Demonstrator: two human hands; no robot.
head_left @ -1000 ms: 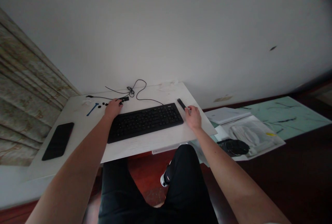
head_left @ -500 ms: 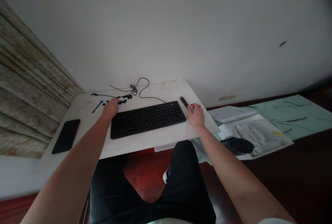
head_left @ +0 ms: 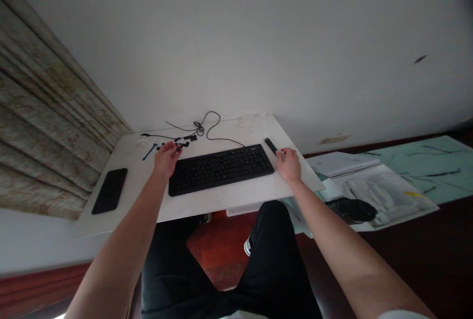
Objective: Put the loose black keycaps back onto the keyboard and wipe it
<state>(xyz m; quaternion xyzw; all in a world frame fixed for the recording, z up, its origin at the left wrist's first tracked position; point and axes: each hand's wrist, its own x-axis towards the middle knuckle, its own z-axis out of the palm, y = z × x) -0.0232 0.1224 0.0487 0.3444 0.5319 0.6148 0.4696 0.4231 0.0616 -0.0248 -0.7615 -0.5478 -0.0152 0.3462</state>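
Left hand open, fingers spread just above loose small black pieces, beside the black keyboard. Right hand narrowed at the end of a black bar; grip cannot be confirmed. Risk: a careless sweep could scatter the pieces into the black cable; a knock could push the bar off the white desk.

Left hand: keyboard blocks at 3 o'clock, small black bits at 12, gap to phone at 8 | Right hand: black stick at 11, keyboard at 9
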